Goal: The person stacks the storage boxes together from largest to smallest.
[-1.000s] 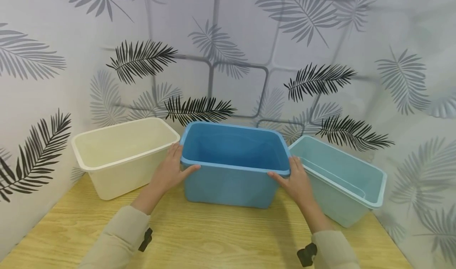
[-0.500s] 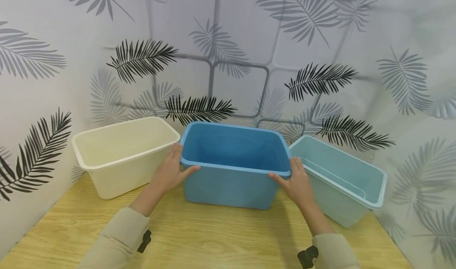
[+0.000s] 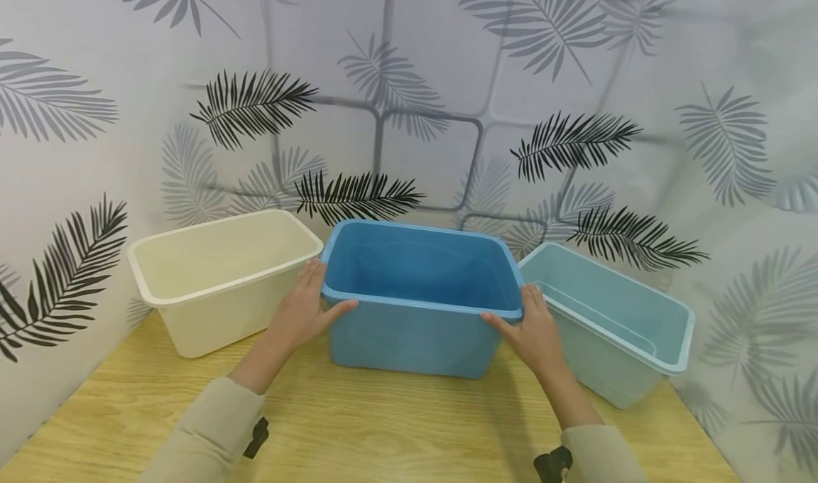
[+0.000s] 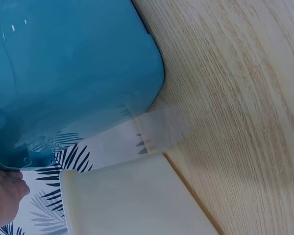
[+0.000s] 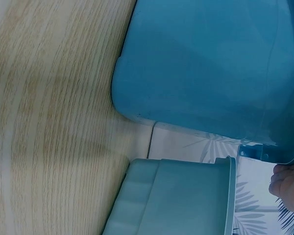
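Observation:
A blue plastic storage bin point(image 3: 415, 337), with nothing visible inside, stands in the middle of the head view. At its left end my left hand point(image 3: 302, 312) holds the rim, thumb on the front edge and fingers around the side. The right hand point(image 3: 532, 330) grips the opposite end the same way. In the left wrist view, the fingers point(image 4: 12, 188) lie at the underside of the bin's rim, and the right wrist view has curled fingers point(image 5: 284, 181) at the rim too. The bin's base meets the tabletop in both wrist views.
A cream bin point(image 3: 220, 319) stands close on the left, angled inward. On the right is a pale teal bin point(image 3: 607, 355), also angled. All sit on a wood-grain table point(image 3: 383, 426), before a leaf-patterned wall covering point(image 3: 434, 57).
The blue bin has shifted very slightly toward me, its front lower edge now a little nearer. Both hands keep their hold on its rim. The side bins stay put.

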Motion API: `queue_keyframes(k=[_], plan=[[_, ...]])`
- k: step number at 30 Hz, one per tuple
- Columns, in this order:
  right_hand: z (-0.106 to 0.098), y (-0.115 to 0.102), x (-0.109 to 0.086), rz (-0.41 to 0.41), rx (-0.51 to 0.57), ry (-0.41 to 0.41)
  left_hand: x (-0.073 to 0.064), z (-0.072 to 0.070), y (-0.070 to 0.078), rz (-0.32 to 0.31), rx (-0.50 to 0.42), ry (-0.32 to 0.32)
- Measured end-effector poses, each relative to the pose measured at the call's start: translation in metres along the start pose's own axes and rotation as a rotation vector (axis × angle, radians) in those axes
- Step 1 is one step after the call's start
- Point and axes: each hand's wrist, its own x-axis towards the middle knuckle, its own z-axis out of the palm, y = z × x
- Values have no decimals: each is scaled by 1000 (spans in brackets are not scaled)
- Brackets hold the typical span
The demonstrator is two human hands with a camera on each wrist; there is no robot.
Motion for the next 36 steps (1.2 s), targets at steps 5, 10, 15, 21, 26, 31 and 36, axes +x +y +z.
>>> queue_keyframes(k=[5,10,15,21,26,31,36], plan=[[1,1,-1,3,-1,10,-1,-1,0,6,-3,11],[1,1,-2,1,0,16,-3,-2,1,3,-3,17],[1,1,-4,-5,-3,27,-3,-3,2,2,-7,13],[1,1,-7,-23,-7,50,-6,-3,2,13,-12,29],[1,1,-10,-19,-5,49,-7,-3,4,22,-14,35],[1,1,-11,-18,-3,62,-9,-4,5,27,-14,36],[2,0,-13,-25,-4,89,-11,-4,5,22,-8,33]])
